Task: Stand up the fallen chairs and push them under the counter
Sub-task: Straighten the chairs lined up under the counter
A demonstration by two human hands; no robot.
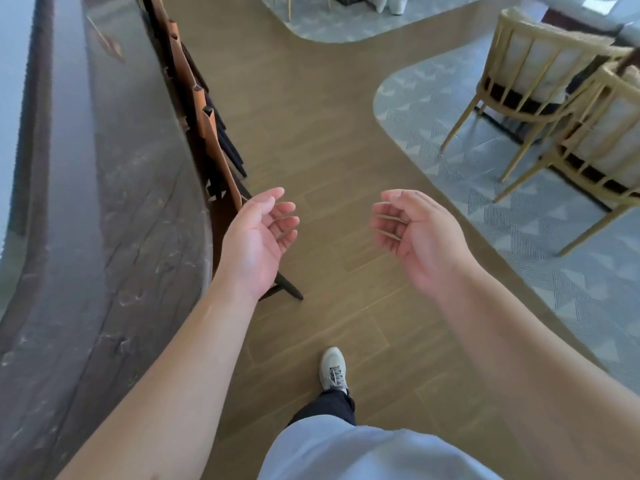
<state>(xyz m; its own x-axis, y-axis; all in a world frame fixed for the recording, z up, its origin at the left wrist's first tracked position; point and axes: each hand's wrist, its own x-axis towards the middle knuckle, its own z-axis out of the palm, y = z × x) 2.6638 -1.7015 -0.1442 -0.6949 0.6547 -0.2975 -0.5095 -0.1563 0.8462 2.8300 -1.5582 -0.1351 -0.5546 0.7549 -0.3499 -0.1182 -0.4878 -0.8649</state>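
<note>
Both hands hang empty with fingers loosely curled, palms facing each other. The left hand [258, 237] is nearer the bar chairs [207, 123], which lie toward its 11 o'clock, upright, in a row along the dark bench [114, 209] edge; the right hand [412, 233] is farther. No fallen chair shows. Open wood floor [332, 109] lies at 12 o'clock; rattan armchairs [540, 81] stand at 2 o'clock.

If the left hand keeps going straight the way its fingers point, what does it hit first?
Probably nothing close: the left hand is open and points forward and slightly right, over bare floor. The chairs tucked at the counter lie just left of that line, though depth is uncertain.
</note>
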